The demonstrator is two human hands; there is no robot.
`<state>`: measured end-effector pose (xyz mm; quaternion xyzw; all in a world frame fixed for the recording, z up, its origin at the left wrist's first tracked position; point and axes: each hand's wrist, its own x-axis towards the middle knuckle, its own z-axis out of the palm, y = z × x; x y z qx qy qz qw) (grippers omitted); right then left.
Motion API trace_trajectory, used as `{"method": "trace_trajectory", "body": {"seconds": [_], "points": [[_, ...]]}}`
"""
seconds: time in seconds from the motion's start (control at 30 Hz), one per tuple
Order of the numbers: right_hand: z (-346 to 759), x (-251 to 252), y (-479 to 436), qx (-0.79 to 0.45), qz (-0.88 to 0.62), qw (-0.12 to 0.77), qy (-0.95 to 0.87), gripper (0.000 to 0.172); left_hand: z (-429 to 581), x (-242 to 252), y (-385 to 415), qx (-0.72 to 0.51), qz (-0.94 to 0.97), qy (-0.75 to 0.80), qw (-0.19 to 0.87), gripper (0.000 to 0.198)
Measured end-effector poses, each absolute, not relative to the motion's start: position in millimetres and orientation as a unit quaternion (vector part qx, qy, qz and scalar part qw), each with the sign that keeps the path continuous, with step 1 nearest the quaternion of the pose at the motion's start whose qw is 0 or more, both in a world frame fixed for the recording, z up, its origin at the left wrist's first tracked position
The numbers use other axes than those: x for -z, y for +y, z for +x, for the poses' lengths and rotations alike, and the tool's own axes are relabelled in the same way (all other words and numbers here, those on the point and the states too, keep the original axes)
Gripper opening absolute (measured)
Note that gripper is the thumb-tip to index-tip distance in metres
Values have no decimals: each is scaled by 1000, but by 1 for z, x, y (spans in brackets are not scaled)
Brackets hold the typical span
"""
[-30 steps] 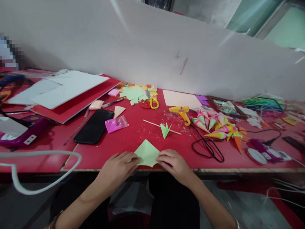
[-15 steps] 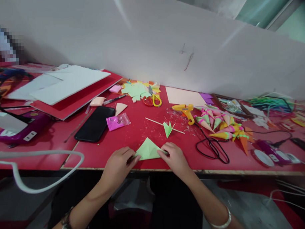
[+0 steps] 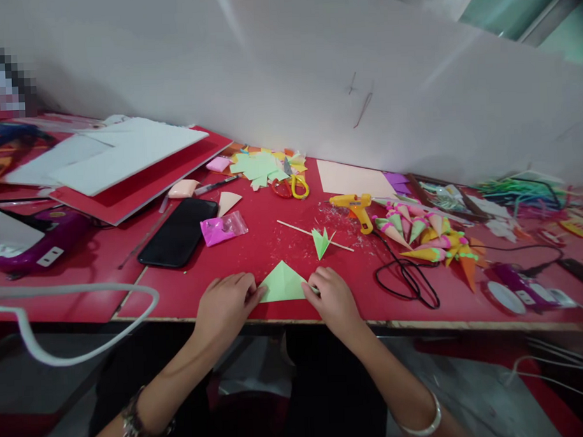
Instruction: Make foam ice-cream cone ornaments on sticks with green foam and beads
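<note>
A light green folded paper triangle (image 3: 285, 283) lies near the table's front edge, its point facing away from me. My left hand (image 3: 226, 302) pinches its left corner, fingers closed. At the opposite corner, my right hand (image 3: 333, 301) grips the paper between thumb and fingers. The corners themselves are hidden under my fingers. Just beyond my right hand is a folded green paper piece (image 3: 320, 243), resting against a thin pale stick (image 3: 294, 226).
Beyond the hands are a black phone (image 3: 178, 233), a pink packet (image 3: 223, 228), scissors (image 3: 299, 187) and green paper scraps (image 3: 257, 169). A yellow glue gun (image 3: 359, 211) with a looped black cord lies right, beside several paper cones (image 3: 421, 230). White boards (image 3: 136, 154) are stacked left.
The green paper looks flatter and more evenly spread, its corners still held. My left hand has shifted slightly left. The camera view has moved a little.
</note>
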<state>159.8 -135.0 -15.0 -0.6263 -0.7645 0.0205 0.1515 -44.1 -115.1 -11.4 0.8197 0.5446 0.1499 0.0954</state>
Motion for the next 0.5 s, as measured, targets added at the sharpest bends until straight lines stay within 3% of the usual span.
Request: {"method": "trace_trajectory", "body": {"seconds": [0.37, 0.5], "points": [[158, 13, -135, -7, -632, 127, -765, 24, -66, 12, -115, -134, 838, 520, 95, 24], [158, 13, -135, -5, -627, 122, -769, 23, -73, 6, -107, -111, 896, 417, 107, 28]]}}
